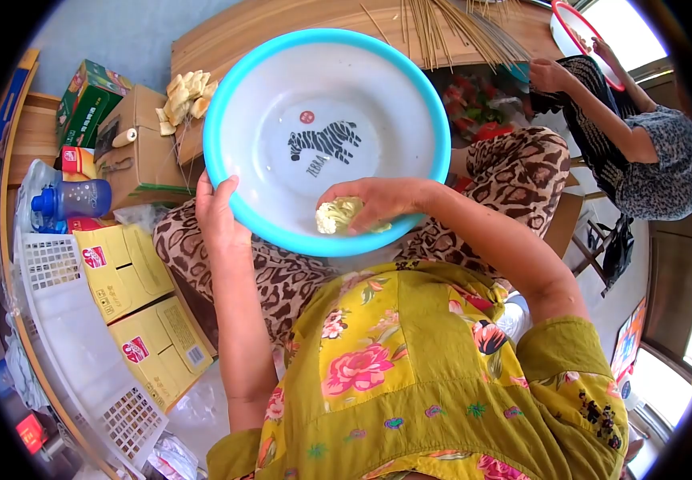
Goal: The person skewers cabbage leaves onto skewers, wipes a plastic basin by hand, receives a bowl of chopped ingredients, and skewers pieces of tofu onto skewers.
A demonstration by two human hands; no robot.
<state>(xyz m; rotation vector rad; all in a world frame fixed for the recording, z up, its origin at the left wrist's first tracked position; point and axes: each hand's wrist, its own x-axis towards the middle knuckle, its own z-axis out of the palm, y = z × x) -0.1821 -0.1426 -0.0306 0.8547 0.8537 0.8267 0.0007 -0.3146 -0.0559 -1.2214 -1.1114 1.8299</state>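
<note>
A wide white basin with a turquoise rim and a zebra print on its bottom lies across the lap and the table edge. My left hand grips the rim at its lower left, thumb on top. Inside the basin, near the side closest to the body, my right hand is closed on a pale yellow-green piece of vegetable, which looks like cauliflower or cabbage. Fingers partly cover that piece.
Behind the basin is a wooden table with thin sticks and pale cut pieces. Yellow boxes, a white basket and a blue bottle are at left. Another person sits at upper right, near a red-rimmed basin.
</note>
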